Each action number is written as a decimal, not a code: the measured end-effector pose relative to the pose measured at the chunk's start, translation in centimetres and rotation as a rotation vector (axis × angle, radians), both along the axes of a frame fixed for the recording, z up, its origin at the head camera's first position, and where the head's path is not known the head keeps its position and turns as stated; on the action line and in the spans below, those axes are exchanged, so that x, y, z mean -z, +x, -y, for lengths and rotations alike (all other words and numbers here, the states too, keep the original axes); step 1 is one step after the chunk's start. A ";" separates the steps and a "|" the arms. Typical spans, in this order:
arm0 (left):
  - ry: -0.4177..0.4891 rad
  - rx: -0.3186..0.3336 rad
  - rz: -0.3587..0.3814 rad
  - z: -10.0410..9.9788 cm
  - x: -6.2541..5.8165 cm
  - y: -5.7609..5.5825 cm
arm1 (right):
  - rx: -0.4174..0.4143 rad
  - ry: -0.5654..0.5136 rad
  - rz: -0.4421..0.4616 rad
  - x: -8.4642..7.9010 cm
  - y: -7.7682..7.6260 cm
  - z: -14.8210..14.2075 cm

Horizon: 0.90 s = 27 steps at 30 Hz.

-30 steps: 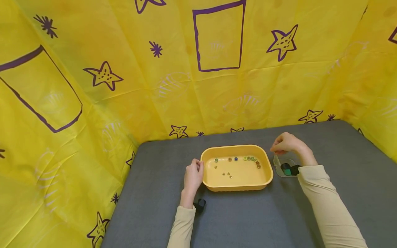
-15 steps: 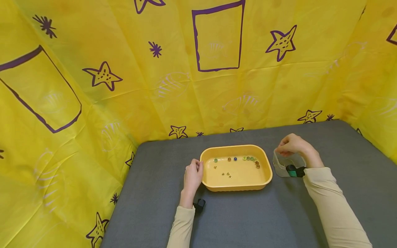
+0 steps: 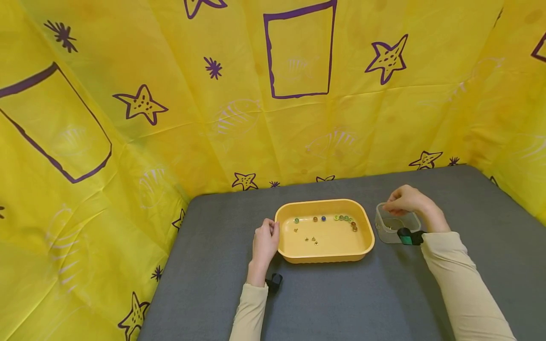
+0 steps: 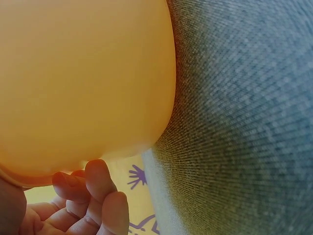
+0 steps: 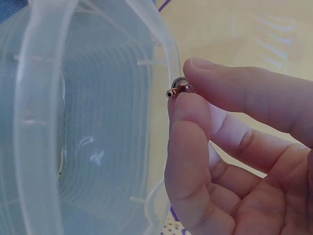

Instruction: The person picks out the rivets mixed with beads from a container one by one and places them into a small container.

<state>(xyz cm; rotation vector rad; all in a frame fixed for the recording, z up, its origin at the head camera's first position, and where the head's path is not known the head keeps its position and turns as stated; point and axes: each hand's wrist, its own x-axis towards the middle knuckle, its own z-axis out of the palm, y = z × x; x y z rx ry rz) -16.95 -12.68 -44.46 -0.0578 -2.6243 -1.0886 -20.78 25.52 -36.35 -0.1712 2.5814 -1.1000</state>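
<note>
My left hand [image 3: 265, 240] grips the left rim of a yellow plastic basin [image 3: 326, 258], thumb at the edge and fingers against the outer wall in the left wrist view. Several glass marbles lie along the basin's far and right sides, a blue marble [image 3: 323, 219] among them. Small gold-coloured metal pieces [image 3: 313, 239] are scattered on its floor. Over the far left edge of a clear plastic container [image 3: 386, 237] is my right hand [image 3: 407, 201]. Between thumb and index finger it pinches a small metal piece [image 5: 180, 89] with a hollow, tube-like end, its exact kind unclear.
A grey cloth-covered table [image 3: 332, 303] carries both containers, with the clear one just right of the basin. Yellow patterned fabric [image 3: 294, 137] hangs behind and at the sides. A black wrist camera [image 3: 411, 236] sits close to the clear container's near edge.
My right hand has shifted a little to the right and slightly nearer, along the clear container's far side, so more of the container shows. The left hand keeps its hold on the basin.
</note>
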 end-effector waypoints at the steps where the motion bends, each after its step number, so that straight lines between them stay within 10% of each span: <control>1: 0.000 0.001 -0.002 0.0 0.0 0.0 | 0.001 -0.005 0.001 0.0 0.0 -0.1; 27: -0.006 0.000 0.005 0.0 0.1 0.0 | 0.017 0.023 0.003 -0.2 0.2 0.3</control>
